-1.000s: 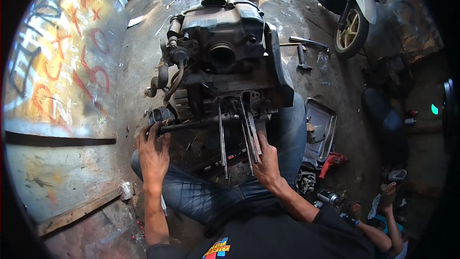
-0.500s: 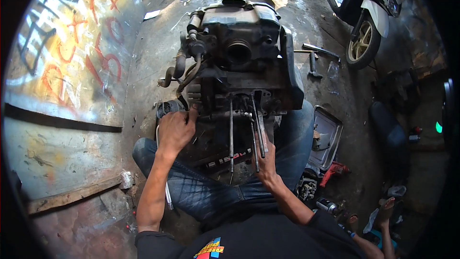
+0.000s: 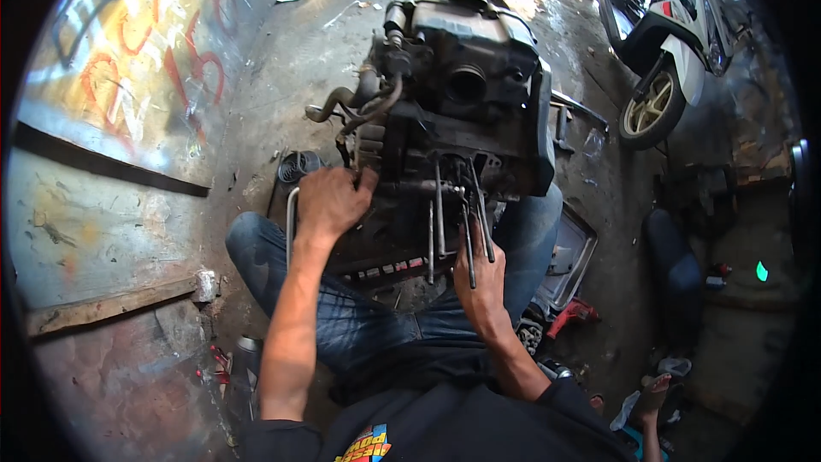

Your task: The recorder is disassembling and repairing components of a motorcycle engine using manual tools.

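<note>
A dark, grimy motorcycle engine (image 3: pixel 479 60) stands between my bent knees, with a round opening facing up. Several long metal studs (image 3: pixel 469 244) stick out of its near end toward me. My left hand (image 3: pixel 332 204) is closed at the engine's lower left edge, just below a bent hose (image 3: pixel 342 105), its fingertips partly hidden. Under the studs, my right hand (image 3: pixel 481 282) reaches up to the engine's near face with bent fingers. The studs cross in front of it, and what it holds, if anything, is hidden.
A metal tray (image 3: pixel 571 257) and a red power tool (image 3: pixel 571 316) lie right of my leg. Beyond stands a white scooter (image 3: pixel 676 51). A hammer (image 3: pixel 563 124) lies beside the engine. A painted metal panel (image 3: pixel 111 197) borders the left. Another person's foot (image 3: pixel 654 389) shows lower right.
The view has turned slightly. The engine and its studs sit further right and look more tilted. Both hands have shifted a little with it, the left staying at the engine's edge.
</note>
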Available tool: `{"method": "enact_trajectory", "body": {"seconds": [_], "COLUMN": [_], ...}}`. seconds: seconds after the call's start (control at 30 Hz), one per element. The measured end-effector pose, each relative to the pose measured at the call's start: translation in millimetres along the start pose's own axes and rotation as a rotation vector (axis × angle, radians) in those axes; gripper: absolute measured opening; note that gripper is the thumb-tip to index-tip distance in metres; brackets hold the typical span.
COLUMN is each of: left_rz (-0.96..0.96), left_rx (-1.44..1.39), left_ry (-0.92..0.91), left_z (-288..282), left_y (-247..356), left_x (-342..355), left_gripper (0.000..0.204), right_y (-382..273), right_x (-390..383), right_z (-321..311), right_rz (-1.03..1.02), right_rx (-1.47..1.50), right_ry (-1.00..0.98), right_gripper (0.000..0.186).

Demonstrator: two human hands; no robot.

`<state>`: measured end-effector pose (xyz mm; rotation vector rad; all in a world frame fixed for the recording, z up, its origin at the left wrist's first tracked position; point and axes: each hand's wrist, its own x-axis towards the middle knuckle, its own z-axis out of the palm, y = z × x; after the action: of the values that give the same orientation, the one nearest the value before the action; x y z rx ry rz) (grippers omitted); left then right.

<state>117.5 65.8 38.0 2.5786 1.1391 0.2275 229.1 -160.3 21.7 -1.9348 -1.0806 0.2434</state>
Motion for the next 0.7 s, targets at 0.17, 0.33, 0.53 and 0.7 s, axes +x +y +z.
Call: {"method": "enact_trajectory", "body": {"seconds": [0.17,0.33,0.53,0.7], "left_rz": [-0.009,-0.065,0.015,0.023], "left_rx": [-0.101,-0.308,-0.154,-0.179], "left_ry": [0.013,0.043,0.208,0.216], "left_z": [-3.4,-7.7,12.2,14.1], "left_y": [-5.1,-3.3,-7.6,-7.9], "left_x": [-2.7,-2.6,-10.7,-12.0], "left_gripper": [0.047,0.040,0.043,0.046], "right_y": [-3.1,-14.1,4.0,20.5], "right_x": [-2.1,1.4,-8.1,6.2], "right_z": [3.0,-8.8,-7.5,-18.6], "right_rz": [0.092,0.214,-0.559,-0.255], "right_rx": [-0.091,-0.101,-0.768,-0.258], "right_ry": [-0.022,-0.166,-0.174,-0.470], "right_gripper": [0.032,0.035,0.038,0.031]}}
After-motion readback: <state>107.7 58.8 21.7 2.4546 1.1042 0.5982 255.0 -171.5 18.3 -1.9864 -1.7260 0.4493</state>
